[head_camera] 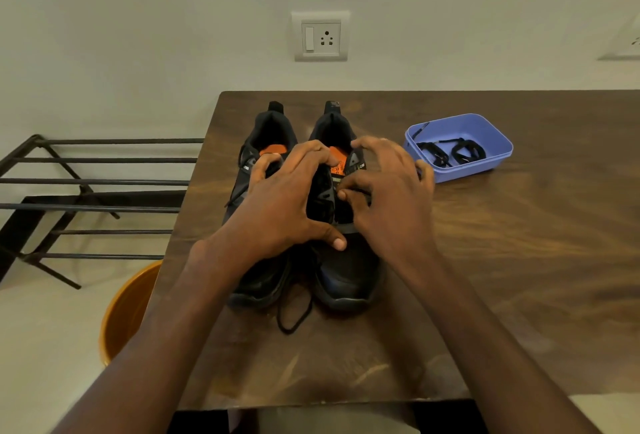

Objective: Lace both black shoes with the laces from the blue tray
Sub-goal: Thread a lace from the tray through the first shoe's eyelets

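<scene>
Two black shoes with orange insoles stand side by side on the brown table [502,260], toes toward me: the left shoe [266,128] and the right shoe [346,277]. My left hand [284,205] lies over both, fingers curled over the tongues and thumb pressed on the right shoe's vamp. My right hand [391,191] curls over the right shoe's tongue, thumb and a finger pinching at its eyelet area; what they pinch is hidden. A loose black lace loop [294,316] lies in front, between the toes. The blue tray [464,174] at the right holds two bundled black laces [446,153].
A black metal rack [86,184] stands left of the table, and an orange bucket [128,309] sits on the floor by the table's left edge. A wall socket [320,37] is behind the shoes. Bare tabletop stretches to the right of the shoes.
</scene>
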Demonstrator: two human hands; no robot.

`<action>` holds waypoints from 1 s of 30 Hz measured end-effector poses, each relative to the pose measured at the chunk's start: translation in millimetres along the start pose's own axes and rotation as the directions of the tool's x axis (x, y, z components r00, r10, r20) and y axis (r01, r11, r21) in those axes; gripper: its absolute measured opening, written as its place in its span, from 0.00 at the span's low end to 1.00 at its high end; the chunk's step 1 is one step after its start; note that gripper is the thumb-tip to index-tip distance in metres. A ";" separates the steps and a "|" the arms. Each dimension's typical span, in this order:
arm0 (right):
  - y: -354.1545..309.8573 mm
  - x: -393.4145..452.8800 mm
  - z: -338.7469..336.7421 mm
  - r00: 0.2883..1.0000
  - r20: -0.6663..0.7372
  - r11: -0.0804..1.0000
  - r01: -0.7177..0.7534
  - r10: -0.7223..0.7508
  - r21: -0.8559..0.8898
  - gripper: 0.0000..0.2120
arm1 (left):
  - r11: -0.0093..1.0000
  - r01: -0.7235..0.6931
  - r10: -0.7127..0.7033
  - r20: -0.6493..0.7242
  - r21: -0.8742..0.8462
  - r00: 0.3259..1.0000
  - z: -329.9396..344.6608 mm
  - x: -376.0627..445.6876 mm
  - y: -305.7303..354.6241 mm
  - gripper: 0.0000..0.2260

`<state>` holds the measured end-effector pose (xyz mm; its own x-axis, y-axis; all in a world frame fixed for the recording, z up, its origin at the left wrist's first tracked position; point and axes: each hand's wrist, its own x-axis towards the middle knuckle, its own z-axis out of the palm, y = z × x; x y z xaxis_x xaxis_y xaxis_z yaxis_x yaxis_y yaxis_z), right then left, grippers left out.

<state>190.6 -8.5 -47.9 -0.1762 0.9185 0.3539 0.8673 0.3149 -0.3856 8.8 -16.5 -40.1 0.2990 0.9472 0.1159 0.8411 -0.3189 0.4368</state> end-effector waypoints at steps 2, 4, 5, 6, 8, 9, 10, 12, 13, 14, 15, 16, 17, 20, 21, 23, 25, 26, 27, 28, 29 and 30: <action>0.8 -0.8 3.8 0.994 -0.080 0.996 -0.073 0.077 0.051 0.07 | 1.000 -0.001 0.001 -0.004 -0.003 1.000 0.1 0.4 0.0 0.48; 3.4 0.6 1.3 0.961 -0.157 0.965 -0.200 0.227 0.169 0.08 | 1.000 0.006 -0.006 -0.004 0.000 1.000 -0.7 0.1 0.7 0.48; 6.3 2.1 -2.4 0.936 -0.168 0.935 -0.266 0.309 0.237 0.08 | 1.000 0.015 -0.015 0.001 0.002 1.000 -1.0 -0.3 0.6 0.47; 9.7 4.1 -6.5 0.914 -0.152 0.900 -0.323 0.377 0.293 0.07 | 1.000 0.021 -0.021 0.009 0.008 1.000 -1.3 -0.5 0.0 0.47; 16.0 5.1 -15.4 0.901 -0.101 0.871 -0.371 0.422 0.323 0.06 | 0.999 0.008 -0.009 0.037 0.040 0.999 -1.5 -1.5 -0.5 0.41; 18.9 4.4 -18.7 0.907 -0.076 0.877 -0.376 0.415 0.298 0.08 | 0.998 -0.008 0.005 0.048 0.066 0.999 -1.6 -2.0 0.3 0.36; 21.3 3.6 -19.7 0.912 -0.043 0.890 -0.387 0.408 0.241 0.09 | 0.995 -0.022 0.017 0.050 0.094 0.999 -1.8 -2.8 1.7 0.29; 23.1 3.4 -19.2 0.922 0.026 0.920 -0.387 0.386 0.065 0.13 | 0.991 -0.038 0.036 0.016 0.131 0.999 -1.6 -3.9 7.7 0.17; 23.8 4.5 -17.6 0.932 0.056 0.933 -0.360 0.358 0.028 0.18 | 0.990 -0.042 0.045 -0.019 0.135 0.999 -0.7 -4.1 10.9 0.13; 24.2 6.1 -17.1 0.948 0.082 0.947 -0.312 0.306 0.078 0.23 | 0.990 -0.045 0.053 -0.053 0.135 0.997 0.9 -4.2 13.6 0.09; 24.4 7.8 -17.0 0.967 0.109 0.950 -0.247 0.229 0.192 0.27 | 0.990 -0.046 0.057 -0.077 0.135 0.995 3.0 -4.1 15.9 0.07; 24.8 9.4 -16.8 0.981 0.140 0.938 -0.169 0.132 0.304 0.29 | 0.989 -0.046 0.059 -0.092 0.137 0.994 5.4 -3.8 17.9 0.05; 24.6 9.0 -16.7 0.980 0.195 0.919 -0.107 0.034 0.379 0.31 | 0.990 -0.039 0.053 -0.100 0.134 0.994 7.9 -3.7 20.1 0.04; 30.7 5.0 -10.4 0.924 0.355 0.905 -0.021 -0.145 0.425 0.35 | 0.997 0.015 -0.005 -0.136 0.072 0.991 13.4 -4.9 26.7 0.02; 33.6 5.0 -9.4 0.916 0.368 0.913 -0.006 -0.159 0.408 0.34 | 0.998 0.028 -0.020 -0.154 0.050 0.988 14.6 -5.4 28.3 0.02; 39.7 5.9 -8.8 0.899 0.407 0.937 0.010 -0.161 0.348 0.37 | 0.999 0.052 -0.050 -0.197 0.005 0.979 17.0 -6.0 28.1 0.03; 41.3 7.4 -9.5 0.875 0.457 0.945 0.003 -0.161 0.327 0.41 | 0.995 0.076 -0.088 -0.244 -0.057 0.966 18.7 -5.7 26.4 0.03; 41.5 8.1 -9.8 0.870 0.466 0.943 -0.007 -0.159 0.334 0.42 | 0.993 0.080 -0.100 -0.263 -0.086 0.960 19.9 -5.4 26.3 0.04; 41.0 8.6 -10.1 0.868 0.471 0.941 -0.015 -0.156 0.339 0.42 | 0.991 0.083 -0.111 -0.282 -0.110 0.953 20.6 -5.2 27.0 0.05; 40.9 8.8 -9.9 0.867 0.474 0.939 -0.022 -0.153 0.344 0.43 | 0.986 0.090 -0.130 -0.298 -0.143 0.946 20.1 -5.6 29.5 0.07; 40.0 8.5 -11.0 0.864 0.480 0.936 -0.030 -0.152 0.351 0.43 | 0.972 0.119 -0.177 -0.292 -0.204 0.940 19.1 -6.3 30.9 0.09; 39.5 8.4 -11.6 0.862 0.483 0.932 -0.036 -0.155 0.362 0.44 | 0.944 0.166 -0.240 -0.247 -0.285 0.939 16.2 -7.1 31.5 0.09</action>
<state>228.8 8.9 -50.3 -0.5108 0.8585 -0.0467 0.6457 0.3472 -0.6801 40.5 -33.8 -41.6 -0.0329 0.9739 0.2246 0.7154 -0.1340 0.6858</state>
